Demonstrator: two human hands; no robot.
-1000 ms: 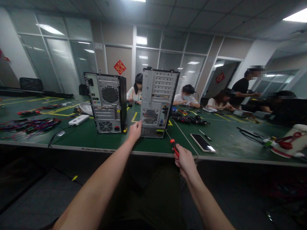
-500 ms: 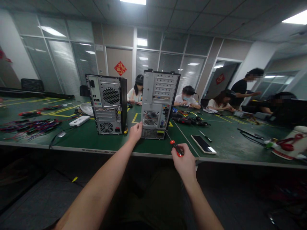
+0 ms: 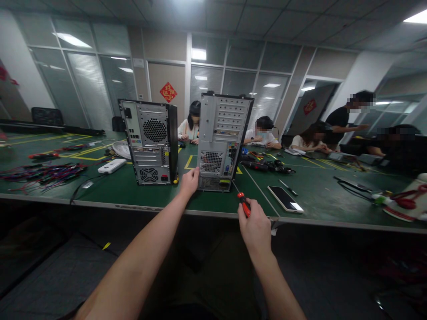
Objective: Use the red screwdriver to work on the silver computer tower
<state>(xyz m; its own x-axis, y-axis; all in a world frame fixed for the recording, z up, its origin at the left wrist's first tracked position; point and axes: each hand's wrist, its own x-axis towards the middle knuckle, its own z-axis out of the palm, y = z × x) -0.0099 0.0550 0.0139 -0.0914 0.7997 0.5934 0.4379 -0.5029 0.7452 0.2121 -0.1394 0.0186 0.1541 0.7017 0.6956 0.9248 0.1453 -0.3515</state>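
A grey computer tower (image 3: 213, 120) stands upright on the green table, its rear panel with slots and ports facing me. My left hand (image 3: 190, 181) is closed at its lower left edge, the fingers partly hidden behind the case. In my right hand (image 3: 255, 222) is a red and black screwdriver (image 3: 245, 205). Its thin shaft points up and left, with the tip at the tower's lower right corner; whether the tip sits in a screw is too small to tell. A second computer tower (image 3: 151, 153) stands to the left, also rear side toward me.
Right of my right hand lie a phone (image 3: 285, 198) and a slim pen-like tool (image 3: 288, 187). Black cables (image 3: 276, 167) lie behind them. A white device (image 3: 111, 166) and tangled wires (image 3: 43, 175) are on the left. Several people sit or stand across the table (image 3: 313, 200).
The view has shifted slightly. The screwdriver handle has turned in my right hand and shows more red. My left hand keeps its place on the tower.
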